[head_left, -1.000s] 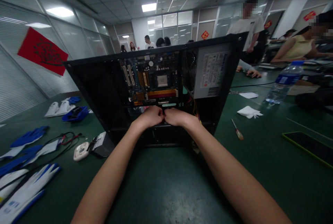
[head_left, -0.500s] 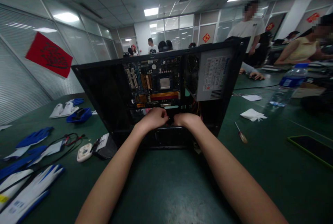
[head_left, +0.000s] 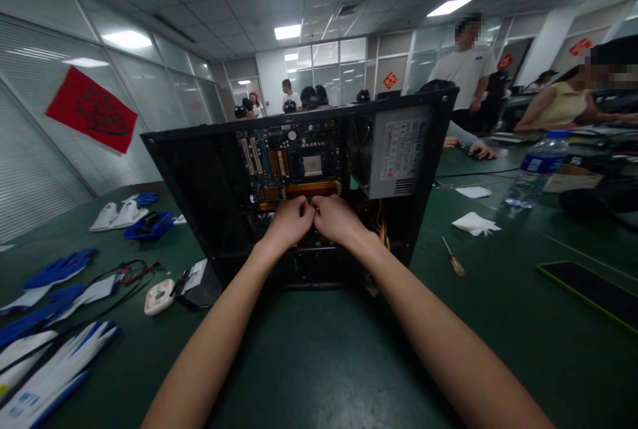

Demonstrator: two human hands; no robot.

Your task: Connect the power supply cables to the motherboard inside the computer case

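An open black computer case (head_left: pixel 199 176) stands on the green table (head_left: pixel 319 349) in front of me. Inside it I see a motherboard (head_left: pixel 292 160) and a grey power supply (head_left: pixel 399 150) with a fan. My left hand (head_left: pixel 289 220) and my right hand (head_left: pixel 336 216) reach into the case and meet just below the motherboard. Both have their fingers curled and pinched together, fingertip to fingertip. What they pinch is hidden by the fingers.
Left of the case lie blue and white gloves (head_left: pixel 54 269), a blue tray (head_left: pixel 148 224), cables (head_left: pixel 124 273), a white round part (head_left: pixel 158 296) and a small drive (head_left: pixel 197 283). To the right: a screwdriver (head_left: pixel 452 257), tissue (head_left: pixel 473 223), water bottle (head_left: pixel 535 170), dark tablet (head_left: pixel 591 286). People stand and sit behind.
Both hands have risen a little inside the case and closed up against each other below the motherboard; half a second ago they were slightly apart and lower.
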